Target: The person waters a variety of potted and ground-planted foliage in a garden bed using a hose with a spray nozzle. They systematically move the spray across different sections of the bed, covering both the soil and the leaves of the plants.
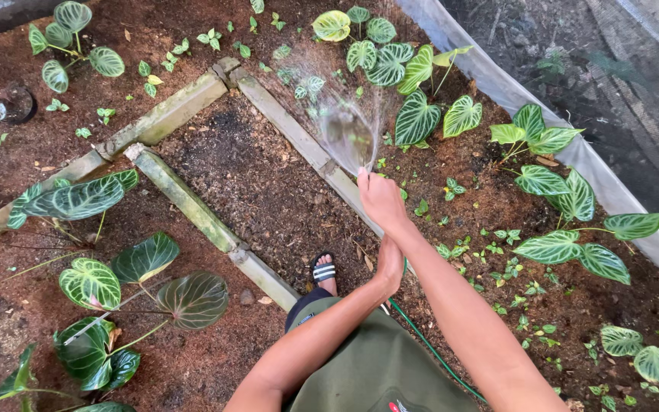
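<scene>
Spreading across the whole view, the dark soil bed point(268, 191) is split by mossy wooden borders point(192, 204) into plots of heart-shaped, pale-veined plants. Judging by colour, the middle plot looks damp already, while the right strip of seedlings point(509, 267) seems only partly wetted. I count roughly six large plants on the right and three clumps on the left. One sandalled foot point(324, 273) stands on the soil. A single green hose point(429, 347) runs up to the right hand point(381, 200), whose fingers close around its end, fanning one spray point(345, 133) toward the upper plants. The left hand point(390, 265) curls against the right forearm; I cannot tell whether it grips the hose.
</scene>
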